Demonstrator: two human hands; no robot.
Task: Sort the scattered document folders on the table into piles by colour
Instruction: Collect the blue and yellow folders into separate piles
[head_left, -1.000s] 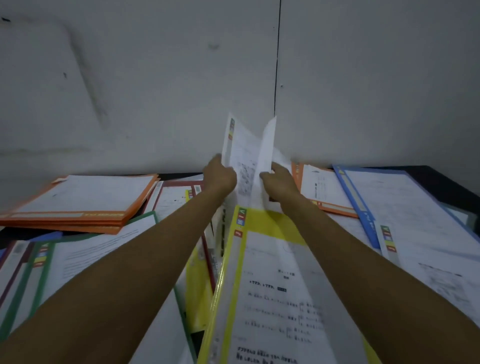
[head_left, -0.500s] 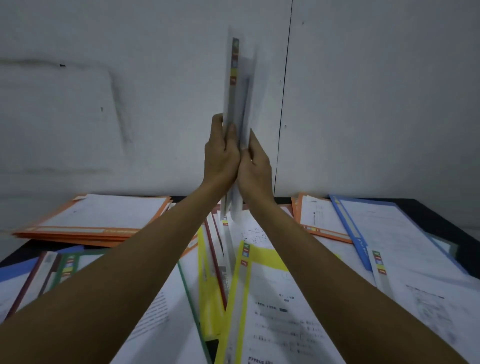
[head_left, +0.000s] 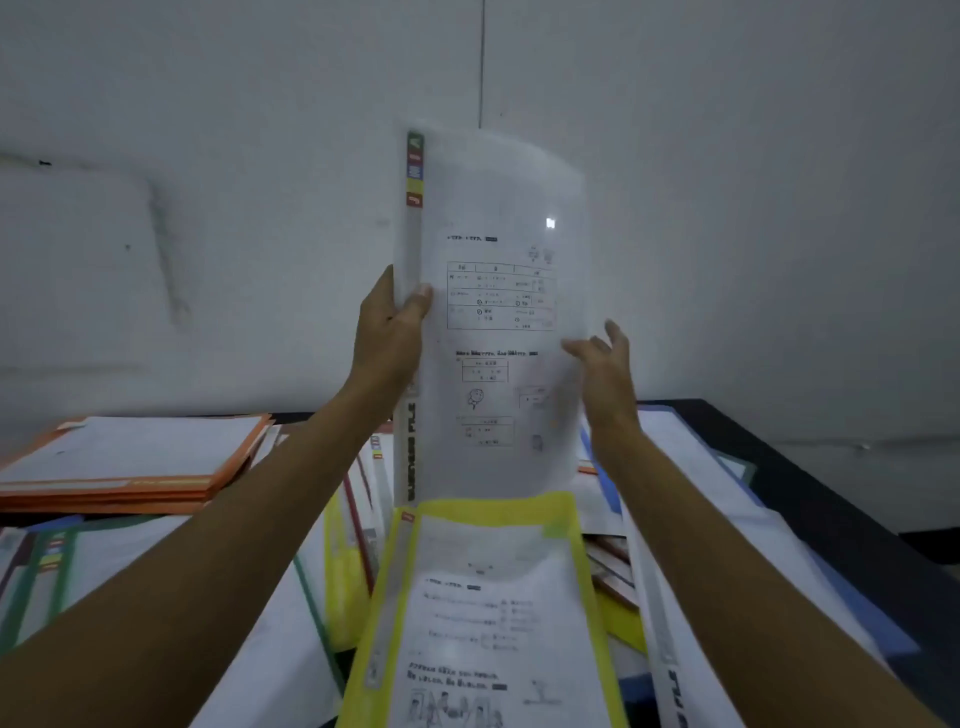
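left hand (head_left: 389, 338): gripped the clear folder (head_left: 498, 312) at its spine edge, thumb pressed on the front, fingers wrapped behind.
right hand (head_left: 602, 364): released, fingers spread and loosely bent, at the folder's right edge; touching or just off it, could not tell.
clear folder: held upright in the air above the counter (head_left: 810, 483), front facing the camera, in front of the wall (head_left: 208, 156). Translucent white cover, slightly bowed. A printed sheet with tables showed through it. Coloured tabs ran down the top of the spine, dark lettering lower on it.
yellow folder (head_left: 493, 597): lay flat on top of the heap, directly below the held folder, printed sheet inside, nearest the camera.
orange pile (head_left: 130, 467): neat stack of orange folders at the far left of the counter, apart from the loose heap.
green-edged folder (head_left: 156, 571): lay flat at near left, partly under the left forearm.
blue folder (head_left: 727, 493): lay at the right side, partly hidden by the right forearm, overlapped by other white sheets.
red-edged folder (head_left: 358, 535): only its edge showed, wedged in the heap between the green-edged and yellow ones.
counter: dark surface, bare only at the far right corner; the rest was covered by folders.
wall: plain, pale, with a vertical seam above the held folder.
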